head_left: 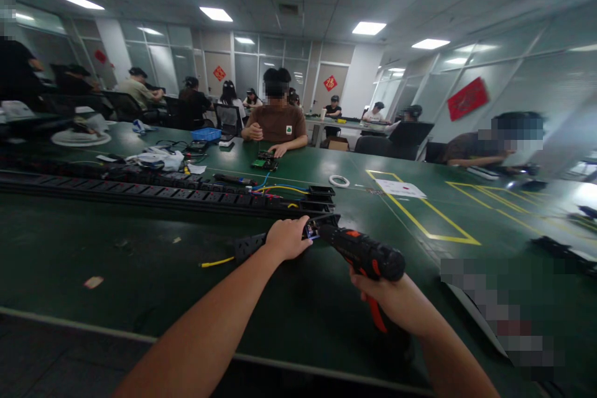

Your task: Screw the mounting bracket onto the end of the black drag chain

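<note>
My right hand (385, 295) is wrapped round the grip of a black and orange cordless drill (361, 252). The drill points left and away, its nose close to the end of a black power strip (247, 247). Over that strip lies my left hand (288, 238), fingers closed round its body near the right end. A bit of blue and bare inner parts (311, 230) shows beside my left fingertips. From the strip's left end a yellow wire (217, 262) sticks out on the green table. Whether the drill's tip touches the strip I cannot tell.
Long black socket strips (186, 194) lie across the table beyond my hands. Opposite, a person in a brown shirt (276, 124) handles a green circuit board (264, 160). A white ring (339, 181) and a paper sheet (400, 188) lie to the right, near yellow tape (450, 238).
</note>
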The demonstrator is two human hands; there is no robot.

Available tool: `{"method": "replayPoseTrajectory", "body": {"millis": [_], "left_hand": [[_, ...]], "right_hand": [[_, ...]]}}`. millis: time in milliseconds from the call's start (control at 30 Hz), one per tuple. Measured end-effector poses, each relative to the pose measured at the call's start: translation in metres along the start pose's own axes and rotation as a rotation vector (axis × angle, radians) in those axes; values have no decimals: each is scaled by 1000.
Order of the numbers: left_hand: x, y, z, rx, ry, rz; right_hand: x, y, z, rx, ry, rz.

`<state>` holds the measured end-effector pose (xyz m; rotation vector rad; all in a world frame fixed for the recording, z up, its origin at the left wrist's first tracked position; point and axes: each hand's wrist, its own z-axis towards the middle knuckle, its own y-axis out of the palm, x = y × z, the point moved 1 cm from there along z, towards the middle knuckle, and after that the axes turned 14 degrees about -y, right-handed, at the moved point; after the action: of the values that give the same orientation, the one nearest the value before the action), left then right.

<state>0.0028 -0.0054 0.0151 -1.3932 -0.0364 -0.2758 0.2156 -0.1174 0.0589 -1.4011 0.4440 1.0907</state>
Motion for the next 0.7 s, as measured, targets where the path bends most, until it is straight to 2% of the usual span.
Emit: {"method": "replayPoseTrajectory", "body": {"millis": [700], "left_hand": [[0, 0, 0, -6, 1, 10]], "right_hand": [[0, 2, -2, 19, 12, 36]]}}
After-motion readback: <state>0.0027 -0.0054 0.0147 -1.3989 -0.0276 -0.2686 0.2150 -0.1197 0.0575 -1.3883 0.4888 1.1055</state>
